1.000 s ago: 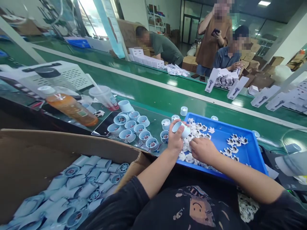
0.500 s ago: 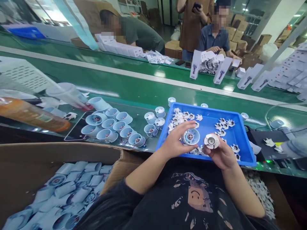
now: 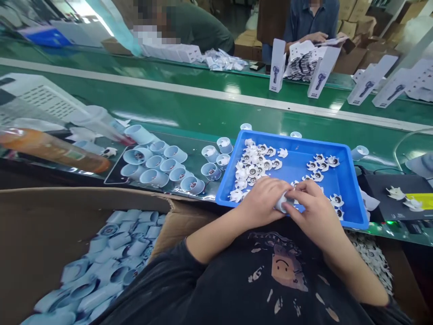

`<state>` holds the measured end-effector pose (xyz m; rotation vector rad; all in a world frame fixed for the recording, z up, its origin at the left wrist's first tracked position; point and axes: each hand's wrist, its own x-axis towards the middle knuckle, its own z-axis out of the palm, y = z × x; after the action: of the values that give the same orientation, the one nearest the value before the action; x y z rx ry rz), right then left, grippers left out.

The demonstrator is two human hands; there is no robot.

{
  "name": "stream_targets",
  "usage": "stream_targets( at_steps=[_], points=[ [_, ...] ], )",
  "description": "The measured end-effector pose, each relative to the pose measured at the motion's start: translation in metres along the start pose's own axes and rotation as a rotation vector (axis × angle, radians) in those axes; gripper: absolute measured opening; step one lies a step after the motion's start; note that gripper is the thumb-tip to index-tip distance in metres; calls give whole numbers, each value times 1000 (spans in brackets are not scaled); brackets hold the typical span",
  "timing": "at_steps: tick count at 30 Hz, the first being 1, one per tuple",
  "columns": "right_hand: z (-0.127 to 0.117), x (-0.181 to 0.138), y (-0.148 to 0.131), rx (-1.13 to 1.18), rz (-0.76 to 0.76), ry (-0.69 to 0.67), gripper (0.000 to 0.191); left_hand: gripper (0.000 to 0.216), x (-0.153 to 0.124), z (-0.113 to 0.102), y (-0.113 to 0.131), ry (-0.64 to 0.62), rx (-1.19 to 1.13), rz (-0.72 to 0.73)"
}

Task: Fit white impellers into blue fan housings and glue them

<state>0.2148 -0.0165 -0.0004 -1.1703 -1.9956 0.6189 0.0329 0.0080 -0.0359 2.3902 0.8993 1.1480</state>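
Observation:
My left hand [image 3: 260, 201] is wrapped round a light-blue fan housing [image 3: 280, 204], a short tube held tilted above the front of the blue tray [image 3: 352, 180]. Thumb and fingers of my right hand [image 3: 314, 205] are pinched at the housing's right-hand end. The white fan impeller that was in this hand is now hidden by the fingers, so how deep it sits in the tube cannot be seen. White impellers [image 3: 253, 169] with dark round hubs lie heaped in the tray's left half, and a smaller group [image 3: 323, 162] lies at its right.
Light-blue housings [image 3: 154, 176] stand left of the tray; some nearer ones [image 3: 210, 153] hold white impellers. A cardboard box [image 3: 176, 221] full of housings is at lower left. An orange bottle [image 3: 57, 149] lies at left. White cartons [image 3: 277, 65] stand across the green conveyor, near co-workers.
My hands have come together. The right hand has brought the impeller to the housing in my left hand, and the housing has turned so its open face no longer shows. The view has shifted down.

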Motion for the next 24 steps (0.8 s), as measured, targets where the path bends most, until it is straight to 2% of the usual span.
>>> stream_targets(
  at_steps=[4,7,9,11,13,16,18,20,22,24],
  points=[
    [4,4,9,-83,-102,4,22,32,-3,7,6,71,-2,-39],
    [-2,3,12,-136,-185,17,26,34,3,7,6,77,32,-44],
    [-12,-1,10,-149,-240,3,28,37,8,0,2,70,55,-58],
    [-21,-7,7,-126,-254,9,28,43,11,-16,-9,97,72,-112],
    [-26,-13,9,-105,-233,48,23,49,8,-42,-27,228,137,-234],
    [-25,-21,19,-91,-188,85,16,52,-7,-92,-64,559,289,-531],
    [-22,-24,27,-67,-151,88,15,54,-21,-120,-91,720,314,-711],
    [-20,-24,31,-36,-140,85,13,60,-32,-136,-116,762,286,-852],
    [-19,-21,31,-20,-173,60,12,60,-39,-139,-134,702,248,-985],
    [-20,-17,29,-20,-214,35,12,50,-43,-136,-143,620,213,-1070]
  ],
)
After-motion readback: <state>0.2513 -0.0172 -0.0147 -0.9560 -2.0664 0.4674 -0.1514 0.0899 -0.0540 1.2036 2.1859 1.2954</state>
